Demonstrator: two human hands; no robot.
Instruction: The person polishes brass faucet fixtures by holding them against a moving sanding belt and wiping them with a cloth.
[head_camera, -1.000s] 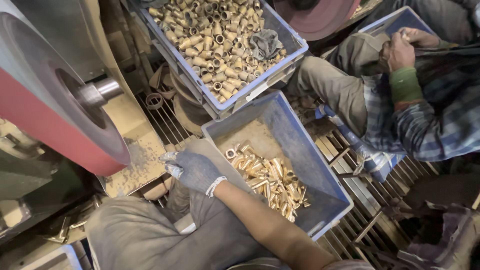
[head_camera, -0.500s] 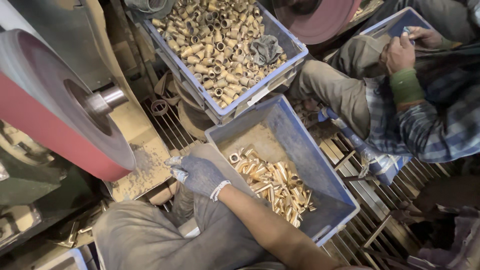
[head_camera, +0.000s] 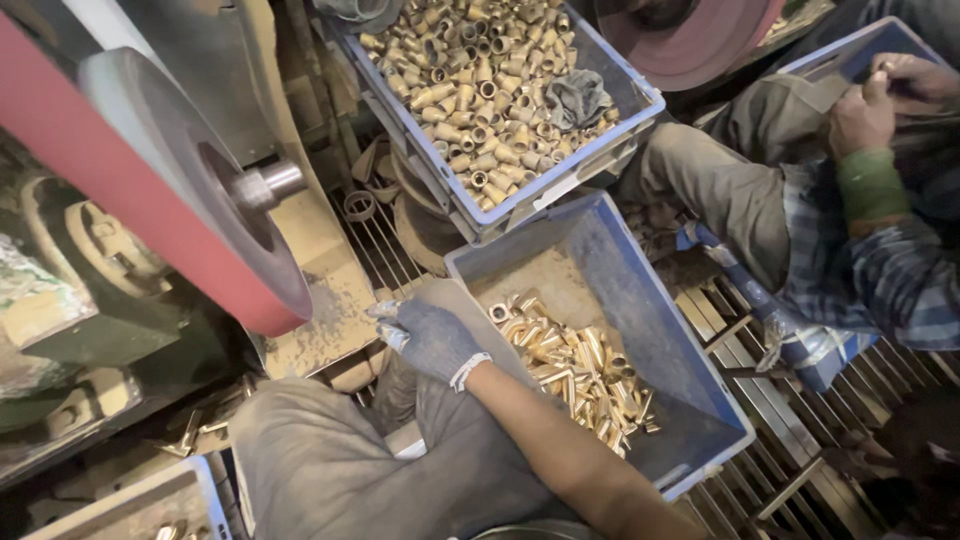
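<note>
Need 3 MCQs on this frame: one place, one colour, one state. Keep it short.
1. Where do the polished tubes lie?
A. in the near blue crate
B. on the wheel
C. on the person's lap

2. What colour is the rim of the big wheel?
A. green
B. red
C. yellow

3. How is the gloved hand?
A. open and flat
B. closed on a small piece
C. deep in the far crate

Key: 1 A, tubes sit inside that crate; 2 B, the rim shows red; 3 B, fingers curl round a small piece at the crate's corner.
</note>
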